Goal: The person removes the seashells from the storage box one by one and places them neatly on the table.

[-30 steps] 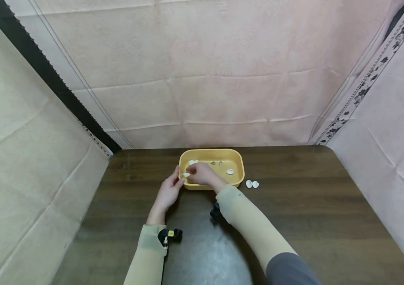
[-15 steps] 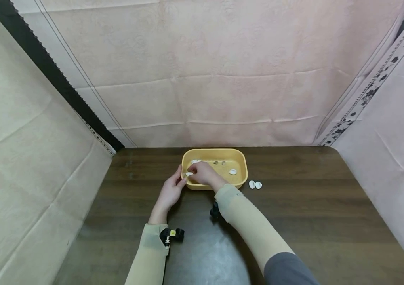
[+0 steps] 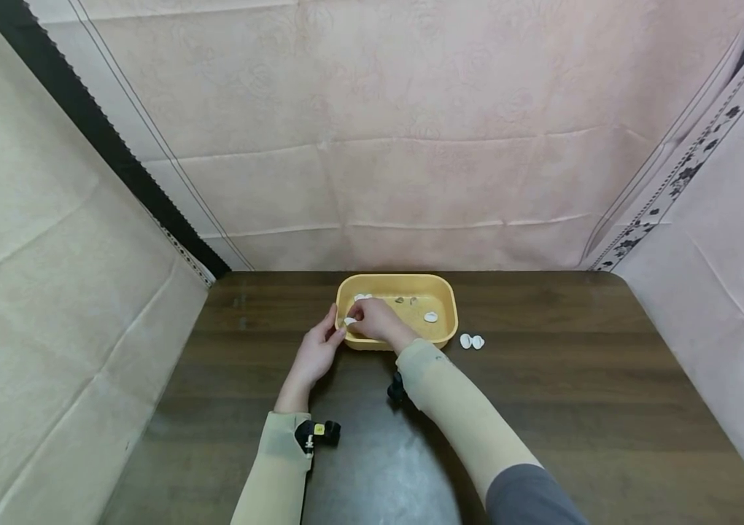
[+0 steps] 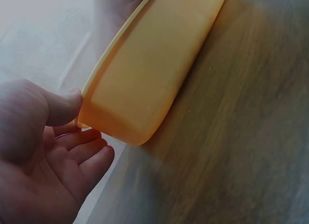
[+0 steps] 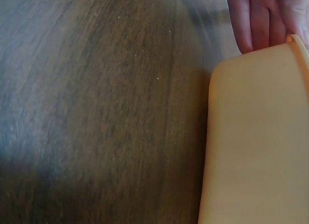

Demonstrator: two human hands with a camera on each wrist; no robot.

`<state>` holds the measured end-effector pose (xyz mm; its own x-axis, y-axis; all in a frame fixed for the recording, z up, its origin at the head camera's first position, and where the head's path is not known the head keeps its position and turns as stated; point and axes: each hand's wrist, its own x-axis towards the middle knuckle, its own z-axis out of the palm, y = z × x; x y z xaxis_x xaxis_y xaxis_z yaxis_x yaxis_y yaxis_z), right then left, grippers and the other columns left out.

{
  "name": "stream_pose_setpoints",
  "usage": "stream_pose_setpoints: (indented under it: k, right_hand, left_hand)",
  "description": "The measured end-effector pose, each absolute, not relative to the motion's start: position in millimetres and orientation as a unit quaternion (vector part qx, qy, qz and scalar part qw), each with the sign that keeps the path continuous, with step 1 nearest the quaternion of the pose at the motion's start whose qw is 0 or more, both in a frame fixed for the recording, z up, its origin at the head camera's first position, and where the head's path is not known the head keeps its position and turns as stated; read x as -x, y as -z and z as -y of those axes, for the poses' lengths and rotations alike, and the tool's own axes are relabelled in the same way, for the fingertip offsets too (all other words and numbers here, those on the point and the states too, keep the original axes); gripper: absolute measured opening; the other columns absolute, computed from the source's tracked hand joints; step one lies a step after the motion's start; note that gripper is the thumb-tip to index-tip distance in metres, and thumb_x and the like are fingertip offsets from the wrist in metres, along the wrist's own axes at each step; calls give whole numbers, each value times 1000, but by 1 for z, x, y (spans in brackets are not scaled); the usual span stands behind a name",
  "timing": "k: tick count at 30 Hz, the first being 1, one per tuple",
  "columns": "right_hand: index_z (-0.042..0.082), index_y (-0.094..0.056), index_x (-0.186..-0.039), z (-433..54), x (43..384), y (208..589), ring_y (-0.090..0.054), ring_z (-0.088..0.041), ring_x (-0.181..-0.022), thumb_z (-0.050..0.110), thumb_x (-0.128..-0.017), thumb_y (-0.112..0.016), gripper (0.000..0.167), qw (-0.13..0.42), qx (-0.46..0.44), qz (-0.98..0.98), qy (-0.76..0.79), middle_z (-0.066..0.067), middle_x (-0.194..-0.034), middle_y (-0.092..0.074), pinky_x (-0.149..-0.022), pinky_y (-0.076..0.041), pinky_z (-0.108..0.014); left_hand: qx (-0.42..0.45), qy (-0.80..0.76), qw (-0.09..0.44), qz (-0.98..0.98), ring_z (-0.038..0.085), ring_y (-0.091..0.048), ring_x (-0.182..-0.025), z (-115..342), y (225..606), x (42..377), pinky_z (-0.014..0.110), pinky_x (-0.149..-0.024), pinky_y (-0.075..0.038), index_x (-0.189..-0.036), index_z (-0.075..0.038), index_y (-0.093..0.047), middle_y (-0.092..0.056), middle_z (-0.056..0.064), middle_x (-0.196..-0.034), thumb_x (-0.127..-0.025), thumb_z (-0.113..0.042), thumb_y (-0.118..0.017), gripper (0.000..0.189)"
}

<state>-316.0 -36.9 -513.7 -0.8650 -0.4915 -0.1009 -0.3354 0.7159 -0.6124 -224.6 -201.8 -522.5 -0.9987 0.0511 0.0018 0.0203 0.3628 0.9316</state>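
Note:
A yellow plastic tray (image 3: 405,284) stands at the far side of the table. My left hand (image 3: 316,353) grips its left front corner; in the left wrist view the thumb (image 4: 65,108) lies over the rim and the fingers are curled below it outside. My right hand (image 3: 375,321) reaches over the front wall into the tray's left part. Its fingertips pinch a small white shell-like piece (image 3: 349,321), partly hidden by the fingers. Further white pieces (image 3: 362,297) lie at the back left of the tray, and one white oval piece (image 3: 431,317) lies at the right.
Two white oval pieces (image 3: 472,341) lie side by side on the brown wooden table (image 3: 543,379), right of the tray. Two tiny dark bits (image 3: 400,300) are on the tray's floor. Pale cloth walls (image 3: 411,182) enclose the table at the back and both sides.
The whole head view has shifted slightly, so everything appears a little further right. Both hands keep their places at the tray; no piece has visibly moved.

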Motion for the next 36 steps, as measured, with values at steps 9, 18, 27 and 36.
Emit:
stream_pose_setpoints:
  k: [9, 18, 27, 36]
  right_hand:
    - [8, -70, -113, 36, 314, 513, -58, -19, -84, 18, -98, -79, 20, 137, 218, -915, 312, -2, -92, -64, -78, -50, -33]
    - [8, -74, -116, 34, 313, 513, -63, -17, -90, 19, -101, -72, 19, 114, 243, -901, 342, -2, -96, -69, -84, -55, -35]
    - [8, -76, -125, 28, 313, 507, -63, -18, -95, 21, -102, -73, 27, 112, 234, -885, 388, -3, -105, -71, -85, -55, -34]
    - [8, -76, -121, 13, 311, 497, -64, -18, -97, 22, -100, -76, 26, 123, 191, -869, 439, -3, -107, -71, -85, -56, -32]
  left_hand:
    - [-22, -560, 13, -828, 30, -29, -158, 202, 523, 225, 49, -128, -25, -167, -6, -31, -29, 12, -173, -112, -14, -56, 61]
    - [-29, -561, 10, -827, 32, -29, -158, 201, 524, 224, 50, -128, -25, -167, -5, -31, -29, 12, -173, -112, -13, -56, 61]
    - [-28, -562, 12, -826, 31, -30, -158, 203, 526, 225, 49, -129, -25, -167, -6, -31, -29, 10, -173, -112, -14, -56, 61]
    - [-32, -556, 12, -830, 30, -29, -159, 203, 526, 226, 49, -129, -24, -168, -5, -29, -28, 9, -173, -112, -12, -55, 62]
